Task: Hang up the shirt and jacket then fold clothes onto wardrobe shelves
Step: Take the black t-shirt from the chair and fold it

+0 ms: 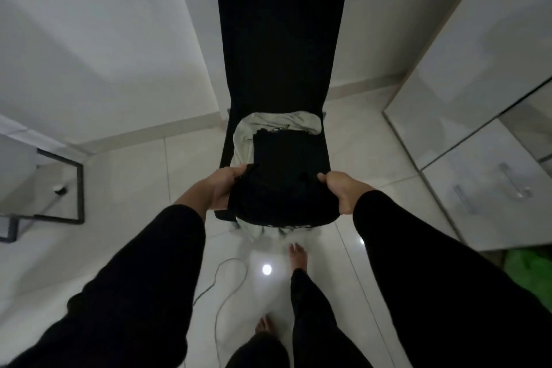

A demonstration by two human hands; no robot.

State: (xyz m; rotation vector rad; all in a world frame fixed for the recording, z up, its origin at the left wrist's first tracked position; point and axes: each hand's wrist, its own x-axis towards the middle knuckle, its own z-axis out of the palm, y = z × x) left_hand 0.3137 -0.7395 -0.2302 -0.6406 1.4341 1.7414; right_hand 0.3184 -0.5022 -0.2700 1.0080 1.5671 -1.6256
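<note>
Black folded garment (pixel 283 188) lies on the seat of a tall-backed black chair (pixel 280 33), over a pale cloth (pixel 242 140). Left hand (pixel 224 185) and right hand (pixel 340 191) each grip its near corners. Glossy white floor tiles (pixel 143 176) surround; a white wardrobe (pixel 484 116) stands right, a cable (pixel 221 284) trails below.

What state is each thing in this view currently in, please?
Black garment: folded, gripped at both sides over the seat.
Pale garment: crumpled on the chair, hanging off the front.
Left hand: gripping the black garment.
Right hand: gripping it too.
Wardrobe drawers: closed.
</note>
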